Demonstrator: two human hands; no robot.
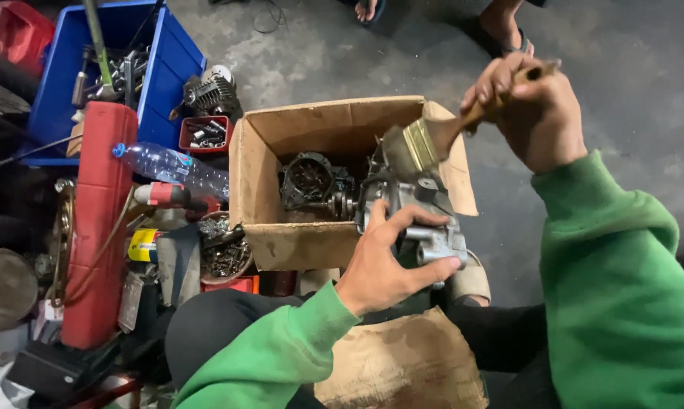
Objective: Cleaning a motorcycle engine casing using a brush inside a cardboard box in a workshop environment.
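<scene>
My left hand (380, 261) grips a grey metal engine part (425, 220), holding it over the near right corner of an open cardboard box (311, 246). My right hand (535, 106) is closed on the wooden handle of a wide paintbrush (421, 144). The brush has a brass band, and its bristles rest on top of the metal part. Inside the box lie more dark, greasy engine parts (311, 182). Both arms wear green sleeves.
A blue crate of tools (167, 72) stands at the back left. A red case (95, 220), a clear plastic bottle (171, 167), small trays of bolts (205, 136) and other clutter crowd the left. Another person's sandalled feet (501, 23) stand on the concrete beyond. Cardboard (402, 363) lies on my lap.
</scene>
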